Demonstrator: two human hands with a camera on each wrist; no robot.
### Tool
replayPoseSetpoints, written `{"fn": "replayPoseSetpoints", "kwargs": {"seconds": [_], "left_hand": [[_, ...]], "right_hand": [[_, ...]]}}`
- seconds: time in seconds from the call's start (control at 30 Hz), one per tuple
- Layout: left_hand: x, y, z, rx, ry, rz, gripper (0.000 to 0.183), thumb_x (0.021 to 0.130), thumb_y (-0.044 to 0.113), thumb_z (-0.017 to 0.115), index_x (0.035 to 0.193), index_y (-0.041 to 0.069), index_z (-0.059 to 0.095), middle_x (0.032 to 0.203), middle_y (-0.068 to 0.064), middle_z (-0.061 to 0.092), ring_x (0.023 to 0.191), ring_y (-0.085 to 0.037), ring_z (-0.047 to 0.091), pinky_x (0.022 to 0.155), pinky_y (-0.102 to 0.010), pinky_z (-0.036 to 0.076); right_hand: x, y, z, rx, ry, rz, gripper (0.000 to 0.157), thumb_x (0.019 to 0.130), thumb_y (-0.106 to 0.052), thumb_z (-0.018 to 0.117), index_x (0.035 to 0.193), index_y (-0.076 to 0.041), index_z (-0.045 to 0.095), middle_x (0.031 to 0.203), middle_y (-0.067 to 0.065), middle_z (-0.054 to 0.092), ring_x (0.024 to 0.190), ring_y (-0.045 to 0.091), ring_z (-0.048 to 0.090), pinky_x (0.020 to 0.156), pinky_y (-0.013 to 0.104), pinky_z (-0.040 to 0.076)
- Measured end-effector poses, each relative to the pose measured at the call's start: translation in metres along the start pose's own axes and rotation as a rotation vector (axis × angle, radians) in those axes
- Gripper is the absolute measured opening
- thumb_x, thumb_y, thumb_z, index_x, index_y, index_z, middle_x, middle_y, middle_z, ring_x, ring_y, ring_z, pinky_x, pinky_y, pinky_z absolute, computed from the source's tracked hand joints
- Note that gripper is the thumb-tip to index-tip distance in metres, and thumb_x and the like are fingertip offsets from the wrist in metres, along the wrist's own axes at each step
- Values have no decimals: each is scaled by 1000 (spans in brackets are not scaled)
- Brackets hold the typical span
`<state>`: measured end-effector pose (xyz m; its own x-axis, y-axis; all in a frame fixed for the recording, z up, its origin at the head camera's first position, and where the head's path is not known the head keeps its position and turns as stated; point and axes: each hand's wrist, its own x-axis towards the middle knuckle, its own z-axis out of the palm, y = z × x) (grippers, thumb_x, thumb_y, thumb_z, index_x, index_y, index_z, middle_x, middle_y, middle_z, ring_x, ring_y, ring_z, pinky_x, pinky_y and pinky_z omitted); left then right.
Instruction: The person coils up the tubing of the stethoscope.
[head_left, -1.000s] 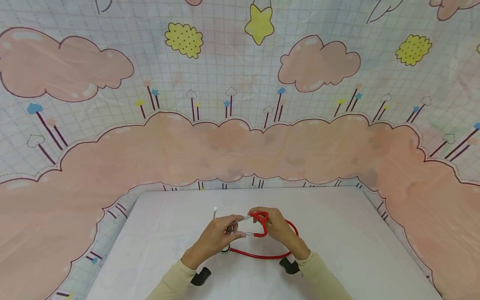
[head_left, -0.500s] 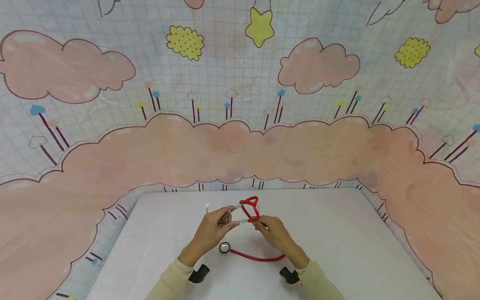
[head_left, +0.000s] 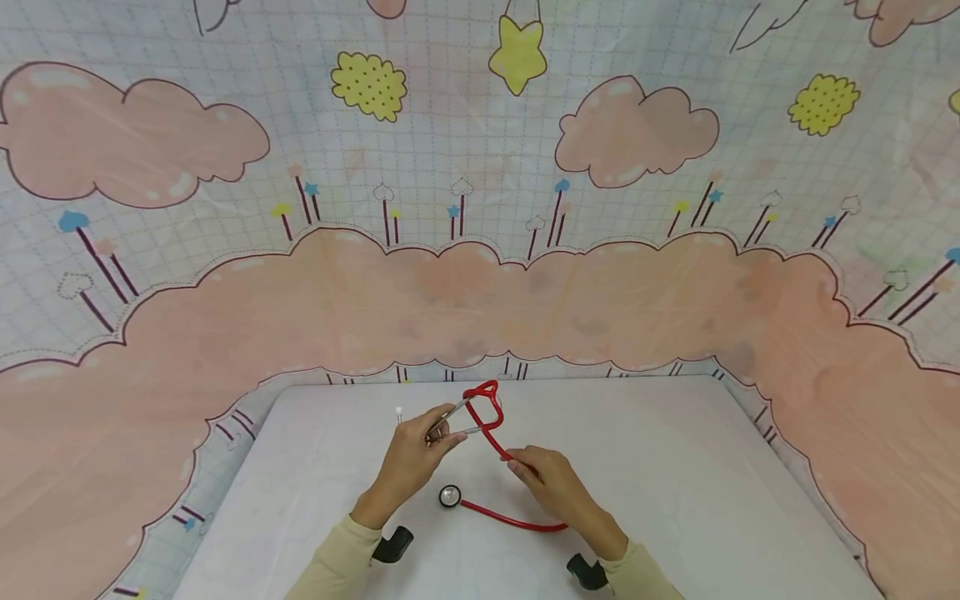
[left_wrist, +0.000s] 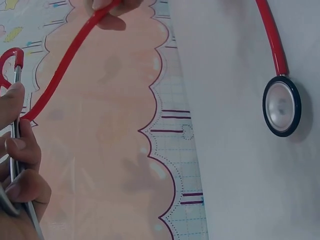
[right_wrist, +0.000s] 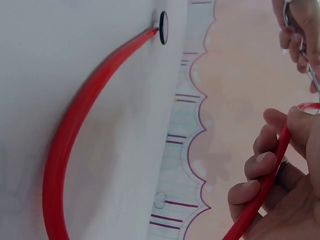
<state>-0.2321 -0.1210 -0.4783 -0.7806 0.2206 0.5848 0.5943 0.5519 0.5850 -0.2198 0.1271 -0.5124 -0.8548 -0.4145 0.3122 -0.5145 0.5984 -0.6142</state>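
1. Stethoscope (head_left: 495, 444): top end up in both hands, apparently above the table; chest piece (head_left: 450, 496) lies on the table, approx. 6 o'clock of the red Y-fork (head_left: 497, 408).
2. L hand (head_left: 412, 446): fingers curled round the metal ear tubes (head_left: 451, 412), thumb against them; Y-fork sticks out at approx. 2 o'clock of it. Prob. gripped here b/c the stiff metal steadies the top end.
3. R hand (head_left: 551, 479): thumb & fingers closed round the red tubing just below the fork, at approx. 4 o'clock of L hand; seems to guide the soft part & stop it dangling.
4. Loose tubing run leaves chest piece toward 3–4 o'clock, curving on the table; slack there prob. lets the chest piece lie undisturbed.
5. White eartip (head_left: 399, 411) pokes out at 11 o'clock of L hand; 2nd eartip can't be made out, likely behind fingers.
6. Where held tubing meets the table run: hidden by R hand/wrist in head view, cut off at 6 o'clock in R wrist view.
7. Black wrist units (head_left: 393, 546) partly covered by sleeves (head_left: 330, 554), cut off at bottom edge.
8. White table (head_left: 712, 483): near edge out of frame; patterned cloth (head_left: 480, 300) at 12 o'clock.
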Motion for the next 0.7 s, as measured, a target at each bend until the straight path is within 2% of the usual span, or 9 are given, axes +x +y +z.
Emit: {"fn": "replayPoseSetpoints", "kwargs": {"seconds": [0.17, 0.43, 0.7], "left_hand": [[-1, 1, 1, 31, 15, -15, 40, 80, 12, 80, 116, 2, 67, 72, 6, 58, 59, 1, 48, 51, -16, 44], [-2, 4, 4, 108, 38, -41, 41, 78, 15, 82, 115, 3, 68, 70, 8, 57, 56, 1, 41, 49, -16, 37], [-6, 1, 8, 213, 43, -10, 43, 78, 18, 82, 116, 4, 68, 70, 8, 57, 57, 0, 37, 49, -15, 33]], "right_hand": [[-6, -4, -3, -6, -11, 3, 24, 97, -23, 62, 114, -9, 73, 71, -12, 51, 63, -1, 42, 55, 16, 38], [-12, -9, -6, -11, -10, -30, 22, 95, -18, 65, 114, -9, 73, 75, -6, 61, 66, -1, 43, 57, 15, 39], [-17, -12, -7, -15, 2, -40, 22, 94, -21, 65, 112, -10, 74, 74, -13, 55, 66, -2, 43, 56, 15, 39]]}}
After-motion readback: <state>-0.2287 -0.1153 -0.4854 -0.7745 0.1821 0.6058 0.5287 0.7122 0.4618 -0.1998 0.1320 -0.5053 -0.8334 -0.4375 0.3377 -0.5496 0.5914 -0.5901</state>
